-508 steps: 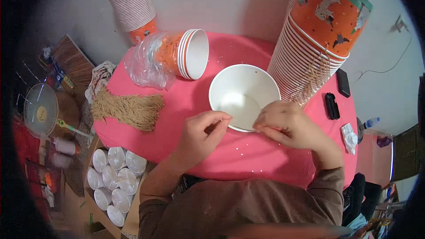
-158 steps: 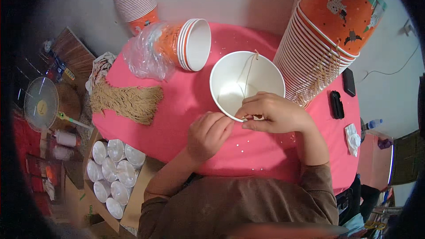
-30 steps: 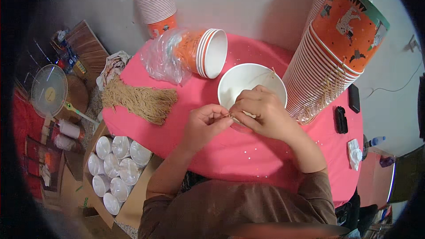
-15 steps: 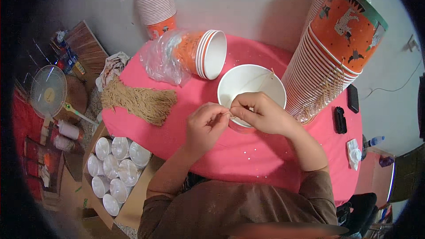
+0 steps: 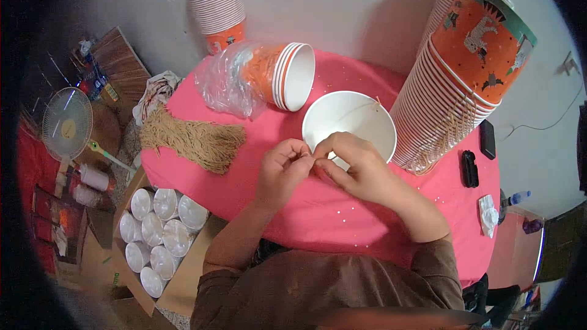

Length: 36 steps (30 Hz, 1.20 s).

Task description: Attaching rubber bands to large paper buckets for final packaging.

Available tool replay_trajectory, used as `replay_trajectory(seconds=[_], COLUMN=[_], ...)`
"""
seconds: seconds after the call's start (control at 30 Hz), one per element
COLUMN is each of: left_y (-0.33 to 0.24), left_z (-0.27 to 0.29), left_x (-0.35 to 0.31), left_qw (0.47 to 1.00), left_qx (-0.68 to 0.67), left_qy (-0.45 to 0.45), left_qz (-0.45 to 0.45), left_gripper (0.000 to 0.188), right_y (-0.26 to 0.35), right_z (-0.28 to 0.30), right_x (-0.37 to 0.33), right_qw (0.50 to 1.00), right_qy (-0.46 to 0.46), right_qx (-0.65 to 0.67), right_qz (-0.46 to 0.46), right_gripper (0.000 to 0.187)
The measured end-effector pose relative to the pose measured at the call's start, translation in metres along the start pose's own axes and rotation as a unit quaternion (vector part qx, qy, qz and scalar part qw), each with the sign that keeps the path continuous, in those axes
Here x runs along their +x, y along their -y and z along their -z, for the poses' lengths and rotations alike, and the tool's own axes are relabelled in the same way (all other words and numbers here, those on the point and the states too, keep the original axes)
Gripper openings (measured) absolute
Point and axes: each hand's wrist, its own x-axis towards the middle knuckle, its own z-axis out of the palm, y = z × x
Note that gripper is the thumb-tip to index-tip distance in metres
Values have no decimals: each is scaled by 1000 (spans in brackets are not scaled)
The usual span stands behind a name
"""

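Observation:
A white-lined paper bucket stands open on the pink-covered table in front of me. A tan cord pokes out at its far right rim, and a thin length of it runs across the inside. At the bucket's near left rim, my left hand and my right hand meet with fingertips pinched together. A bit of cord seems to be between them, though the fingers mostly hide it. A bundle of tan cords lies to the left of my left hand.
Nested orange buckets rise in a tall stack at right, cords dangling on their side. Another stack stands at the back, near bagged buckets lying sideways. Wrapped white cups fill a carton at lower left. A black case and tissue lie at right.
My right thumb has dropped away from its index finger, widening the gap between them. Both hands have shifted slightly left at the fingertips. The bucket and cord bundle stay put.

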Motion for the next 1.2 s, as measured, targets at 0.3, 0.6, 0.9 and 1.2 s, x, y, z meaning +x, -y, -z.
replay_trajectory(seconds=[0.3,0.6,0.9,1.2], left_y=[-6,3,7,-15], left_z=[4,7,12,-5], left_x=[-2,-7,-18,-4], left_qw=[973,987,993,868], left_qx=[-181,-135,-40,383], left_qy=[24,19,32,-40], left_qz=[142,89,106,-313], left_gripper=[6,6,13,22], right_y=[-1,-3,-8,3], right_z=[1,8,19,24], right_x=[-2,-3,-10,-11], right_qw=[999,988,951,929], right_qy=[-32,-59,-75,-32], right_qx=[-21,-131,-286,-326], right_qz=[37,54,93,174], right_gripper=[13,18,24,24])
